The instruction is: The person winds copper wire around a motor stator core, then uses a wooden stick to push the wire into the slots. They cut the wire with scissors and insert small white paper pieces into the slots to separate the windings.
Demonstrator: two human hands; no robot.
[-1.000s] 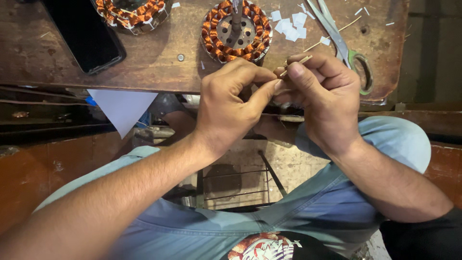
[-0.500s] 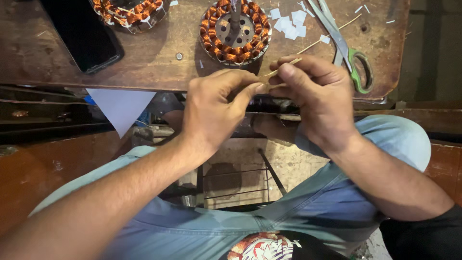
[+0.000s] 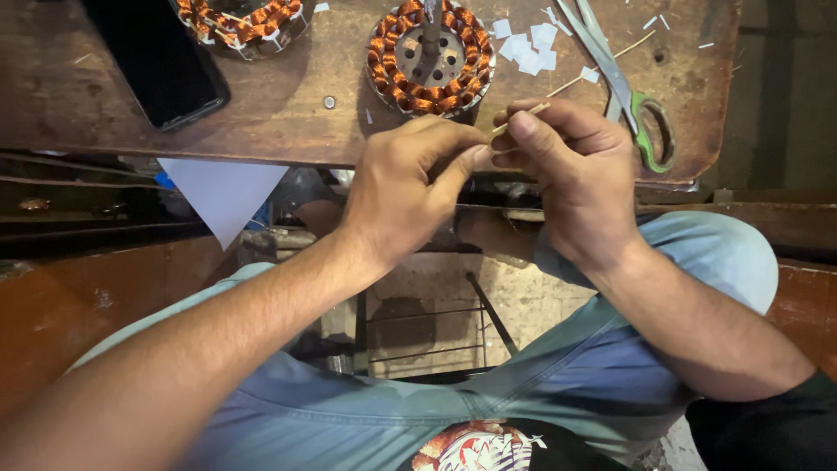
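Both my hands pinch a thin wooden stick (image 3: pixel 520 118) at frame center, left hand (image 3: pixel 410 187) & right hand (image 3: pixel 567 170) closed on it. Prob light, brittle; best held near the ends, gently.
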